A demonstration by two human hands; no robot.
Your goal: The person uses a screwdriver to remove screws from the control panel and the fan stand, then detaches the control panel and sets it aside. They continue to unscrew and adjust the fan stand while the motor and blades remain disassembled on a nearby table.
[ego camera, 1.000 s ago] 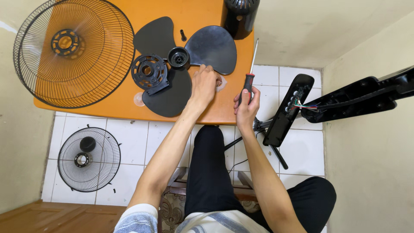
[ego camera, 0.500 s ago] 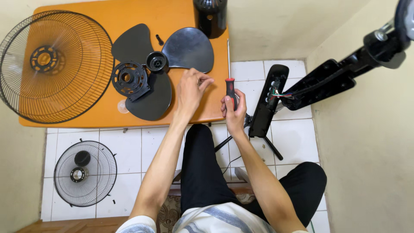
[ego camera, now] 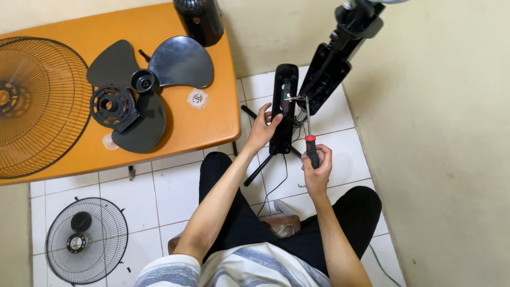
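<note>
My left hand (ego camera: pixel 263 127) grips the side of a long black control housing (ego camera: pixel 284 103) of a dismantled fan that lies on the tiled floor. Its open end shows small wires. My right hand (ego camera: pixel 316 167) holds a screwdriver (ego camera: pixel 309 130) with a red and black handle; the shaft points up toward the wired opening. A second black housing half and the fan's stand (ego camera: pixel 340 50) lean against the wall just behind.
An orange table (ego camera: pixel 212 125) at the left carries a black fan blade (ego camera: pixel 159 69), a round black hub piece (ego camera: pixel 111 106), a wire grille (ego camera: pixel 32 106), a small clear bag (ego camera: pixel 197 98) and a black motor casing (ego camera: pixel 202 18). Another grille (ego camera: pixel 85 247) lies on the floor.
My left hand left the table and moved right to take hold of the black housing. My right hand carried the screwdriver over to it. The view swung to the right.
</note>
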